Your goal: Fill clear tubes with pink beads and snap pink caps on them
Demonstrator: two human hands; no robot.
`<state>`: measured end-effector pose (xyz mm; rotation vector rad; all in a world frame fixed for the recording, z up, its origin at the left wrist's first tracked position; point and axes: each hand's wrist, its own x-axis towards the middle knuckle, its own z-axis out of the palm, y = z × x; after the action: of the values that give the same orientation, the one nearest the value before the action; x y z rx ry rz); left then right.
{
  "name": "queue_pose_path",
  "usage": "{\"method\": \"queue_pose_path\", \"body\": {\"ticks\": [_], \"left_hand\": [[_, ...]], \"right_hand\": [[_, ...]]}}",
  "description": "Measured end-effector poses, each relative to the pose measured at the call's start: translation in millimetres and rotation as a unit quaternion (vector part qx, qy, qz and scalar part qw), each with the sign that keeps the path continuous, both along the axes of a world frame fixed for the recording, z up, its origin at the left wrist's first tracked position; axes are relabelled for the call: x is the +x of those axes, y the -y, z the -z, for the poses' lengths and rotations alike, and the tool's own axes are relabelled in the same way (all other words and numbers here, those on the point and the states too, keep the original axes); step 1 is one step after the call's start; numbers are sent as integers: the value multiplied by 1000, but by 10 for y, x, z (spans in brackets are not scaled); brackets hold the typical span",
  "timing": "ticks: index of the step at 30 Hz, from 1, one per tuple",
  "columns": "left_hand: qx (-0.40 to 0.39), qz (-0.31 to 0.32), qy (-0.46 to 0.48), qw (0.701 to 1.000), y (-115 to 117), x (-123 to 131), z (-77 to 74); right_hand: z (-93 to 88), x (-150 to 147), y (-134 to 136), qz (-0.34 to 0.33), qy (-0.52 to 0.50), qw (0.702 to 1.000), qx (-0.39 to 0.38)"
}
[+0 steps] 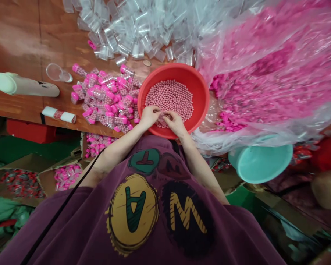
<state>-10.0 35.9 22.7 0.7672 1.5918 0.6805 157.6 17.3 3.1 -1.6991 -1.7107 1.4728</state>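
A red basin [200,92] holds a heap of small pink beads [171,96]. My left hand [150,116] and my right hand [175,122] meet over its near part, fingers bent toward each other. Between the fingertips is a small clear container [162,118] that looks pinkish; its details are too small to tell. Both hands are closed on it. Left of the basin lies a pile of clear bottles with pink caps [107,96], filled with pink beads. Behind it spreads a heap of clear plastic cups [138,35].
Pink parts in clear plastic [276,77] cover the right side. A teal bucket [264,163] stands below them. At left are a white cylinder [30,85], a clear cup [57,73] and a wrapped roll [59,114]. Filled cartons [23,162] sit lower left; a person's arm [327,188] shows right.
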Motion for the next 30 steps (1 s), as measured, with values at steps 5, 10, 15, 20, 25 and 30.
{"method": "queue_pose_path", "body": {"ticks": [5,10,15,20,25,30], "left_hand": [[-73,-89,31,993,-46,31,-87],[-79,-98,21,992,-45,32,-53],[-18,-65,-41,997,-29,74,108],[24,-95,-73,992,14,37,78],[76,-126,-87,985,132,-177,-120],[61,-159,-32,985,185,-288,-180]], "right_hand": [[-95,-34,23,-75,75,992,74],[-198,-22,-7,-86,159,978,104],[-174,-91,-87,-145,160,967,134],[37,61,-506,-127,256,951,118],[254,2,-917,-111,283,947,105],[385,-455,-826,-194,184,957,108]]}}
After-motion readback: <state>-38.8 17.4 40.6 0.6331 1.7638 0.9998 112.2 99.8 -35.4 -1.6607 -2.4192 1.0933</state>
